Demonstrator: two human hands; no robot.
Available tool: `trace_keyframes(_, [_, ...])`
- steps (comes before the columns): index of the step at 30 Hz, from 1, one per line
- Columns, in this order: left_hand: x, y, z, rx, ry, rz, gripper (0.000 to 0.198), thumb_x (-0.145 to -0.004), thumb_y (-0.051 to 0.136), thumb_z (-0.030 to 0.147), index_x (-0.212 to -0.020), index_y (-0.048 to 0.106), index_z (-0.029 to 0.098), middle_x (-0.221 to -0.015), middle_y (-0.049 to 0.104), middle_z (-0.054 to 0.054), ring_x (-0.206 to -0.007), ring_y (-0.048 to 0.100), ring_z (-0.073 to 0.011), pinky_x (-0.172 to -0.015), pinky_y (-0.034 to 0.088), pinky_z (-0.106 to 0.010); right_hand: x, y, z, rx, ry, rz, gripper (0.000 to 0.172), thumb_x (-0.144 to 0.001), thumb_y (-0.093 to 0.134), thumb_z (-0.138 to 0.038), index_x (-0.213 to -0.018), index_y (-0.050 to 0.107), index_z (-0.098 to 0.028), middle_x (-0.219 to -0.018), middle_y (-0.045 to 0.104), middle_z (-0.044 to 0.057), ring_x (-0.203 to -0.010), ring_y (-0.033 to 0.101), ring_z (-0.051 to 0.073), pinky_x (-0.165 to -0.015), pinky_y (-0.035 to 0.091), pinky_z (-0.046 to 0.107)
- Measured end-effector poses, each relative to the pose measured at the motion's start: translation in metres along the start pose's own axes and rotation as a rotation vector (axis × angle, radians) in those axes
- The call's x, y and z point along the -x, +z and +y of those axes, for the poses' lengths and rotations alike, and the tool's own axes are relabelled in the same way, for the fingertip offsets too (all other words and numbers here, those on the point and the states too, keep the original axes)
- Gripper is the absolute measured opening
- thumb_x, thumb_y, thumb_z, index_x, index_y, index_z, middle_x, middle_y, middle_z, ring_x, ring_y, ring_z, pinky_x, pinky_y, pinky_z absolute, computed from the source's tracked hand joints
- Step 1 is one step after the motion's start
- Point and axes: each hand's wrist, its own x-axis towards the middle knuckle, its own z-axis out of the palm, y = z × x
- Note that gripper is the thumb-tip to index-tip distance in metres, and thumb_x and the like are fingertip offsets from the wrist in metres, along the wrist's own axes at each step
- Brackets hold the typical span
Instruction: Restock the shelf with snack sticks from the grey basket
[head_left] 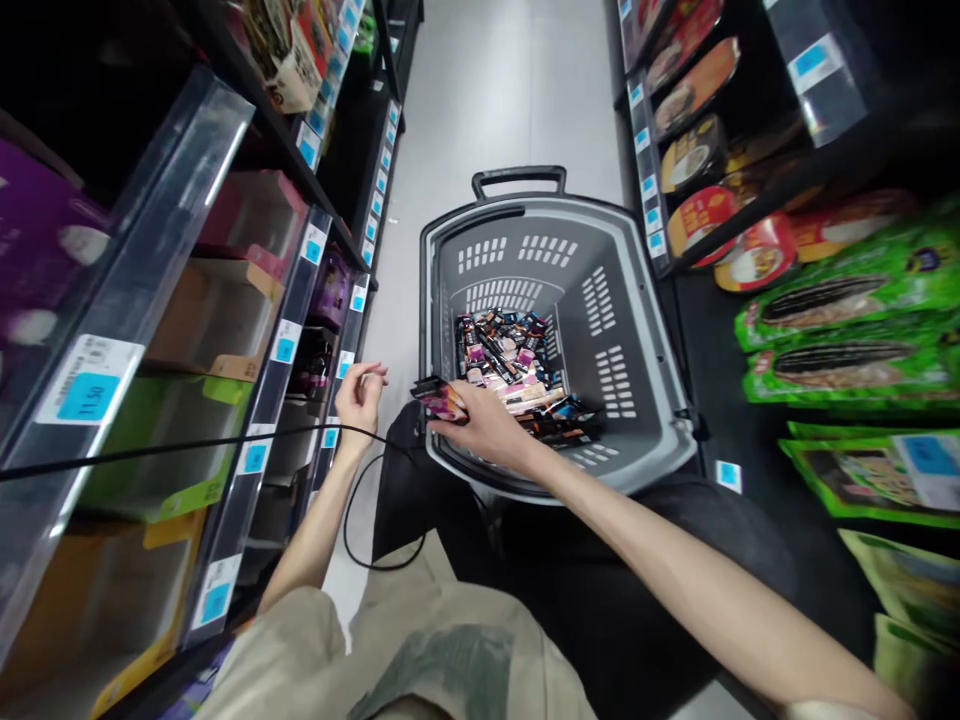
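My right hand [480, 422] is closed around a small bunch of dark, shiny snack packets [439, 399], over the near left rim of a grey shopping basket [652, 400]. Inside the basket lies a pile of small wrapped packets [504, 350] in black, purple, pink and blue. To the left, apart from the basket, my left hand [361, 398] is raised near the lower shelves. Its fingers are loosely curled, and nothing shows in them. A thin black cable [300, 430] crosses by the left wrist and loops below it.
At left, a shelf holds display boxes in pink, orange, green [169, 440] and yellow, with price tags [90, 380] along its edges. On the right shelf are green bags [847, 310] and red bowl packs [757, 250]. A grey aisle floor [517, 80] runs ahead between the shelves.
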Motion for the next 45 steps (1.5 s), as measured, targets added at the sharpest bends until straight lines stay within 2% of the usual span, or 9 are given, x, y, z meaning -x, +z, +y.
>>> trace_keyframes(3, [-0.008,-0.002,0.042,0.219,0.448,-0.093,0.037,-0.100,0.070,0.048,-0.132,0.071,0.029,-0.121,0.072,-0.009,-0.107,0.072,-0.0211,-0.089,0.065,-0.037,0.001,0.004,-0.002,0.088,-0.031,0.017,0.027,-0.088,0.084,-0.027,-0.102,0.063,-0.015,-0.104,0.067,0.005,-0.095,0.063,0.018,-0.080,0.039,0.025])
trace_keyframes(7, [-0.025,-0.005,0.075,-0.058,0.806,-0.310,0.040,-0.091,0.083,0.035,-0.128,0.073,0.026,-0.129,0.073,-0.011,-0.119,0.070,-0.0228,-0.100,0.063,-0.040,0.000,0.005,0.001,0.091,0.002,0.011,0.029,-0.086,0.085,-0.028,-0.099,0.063,-0.014,-0.099,0.068,0.005,-0.091,0.063,0.018,-0.077,0.038,0.025])
trace_keyframes(12, [-0.027,-0.004,0.077,-0.346,0.970,-0.392,0.033,-0.098,0.074,0.025,-0.131,0.072,0.029,-0.116,0.079,-0.005,-0.119,0.071,-0.0213,-0.100,0.062,-0.038,-0.004,-0.013,0.005,-0.153,0.048,-0.014,0.033,-0.078,0.085,-0.021,-0.101,0.063,-0.014,-0.090,0.069,0.000,-0.075,0.065,0.013,-0.070,0.043,0.021])
trace_keyframes(18, [-0.026,-0.006,0.079,-0.424,1.087,-0.498,0.038,-0.108,0.053,0.016,-0.143,0.065,0.025,-0.143,0.071,-0.009,-0.148,0.058,-0.0203,-0.121,0.053,-0.041,-0.002,-0.033,0.001,-0.403,0.053,-0.155,0.029,-0.078,0.077,-0.034,-0.091,0.058,-0.016,-0.078,0.067,-0.003,-0.061,0.067,0.014,-0.055,0.048,0.021])
trace_keyframes(28, [-0.024,0.003,0.078,-0.519,1.221,-0.501,0.027,-0.106,0.056,0.016,-0.125,0.071,0.026,-0.129,0.077,-0.007,-0.129,0.070,-0.0195,-0.109,0.057,-0.039,-0.004,-0.026,0.006,-0.342,0.042,-0.295,0.032,-0.073,0.080,-0.037,-0.085,0.061,-0.015,-0.068,0.066,-0.002,-0.058,0.060,0.012,-0.054,0.044,0.020])
trace_keyframes(33, [-0.026,-0.023,0.062,-0.675,1.037,-0.275,0.047,-0.101,0.058,0.006,-0.141,0.063,0.030,-0.114,0.075,-0.006,-0.117,0.067,-0.0192,-0.101,0.052,-0.039,0.001,-0.037,-0.007,-0.361,0.169,-0.118,0.052,-0.073,0.086,-0.055,-0.098,0.063,-0.015,-0.081,0.069,0.003,-0.063,0.060,0.013,-0.056,0.046,0.023])
trace_keyframes(37, [-0.026,-0.045,0.018,-0.653,0.687,-0.052,0.050,-0.101,0.059,0.014,-0.149,0.056,0.028,-0.118,0.066,-0.011,-0.117,0.061,-0.0234,-0.101,0.051,-0.040,0.004,-0.040,-0.017,-0.424,0.378,0.057,0.066,-0.070,0.084,-0.070,-0.099,0.055,-0.018,-0.068,0.059,-0.001,-0.054,0.054,0.012,-0.050,0.042,0.024])
trace_keyframes(42, [-0.017,-0.042,-0.053,-0.523,0.136,-0.094,0.043,-0.101,0.054,0.024,-0.142,0.052,0.012,-0.133,0.056,-0.021,-0.128,0.055,-0.0292,-0.114,0.049,-0.047,0.007,-0.025,-0.007,-0.374,0.328,0.013,0.067,-0.065,0.084,-0.070,-0.095,0.055,-0.018,-0.080,0.060,0.000,-0.057,0.055,0.011,-0.052,0.045,0.025])
trace_keyframes(45, [-0.022,-0.037,-0.083,-0.517,-0.009,-0.121,0.038,-0.097,0.050,0.016,-0.134,0.054,0.009,-0.134,0.056,-0.023,-0.132,0.056,-0.0297,-0.119,0.046,-0.047,0.009,-0.017,0.005,-0.301,0.294,-0.042,0.062,-0.072,0.077,-0.070,-0.095,0.056,-0.017,-0.081,0.059,0.000,-0.059,0.058,0.013,-0.054,0.047,0.027])
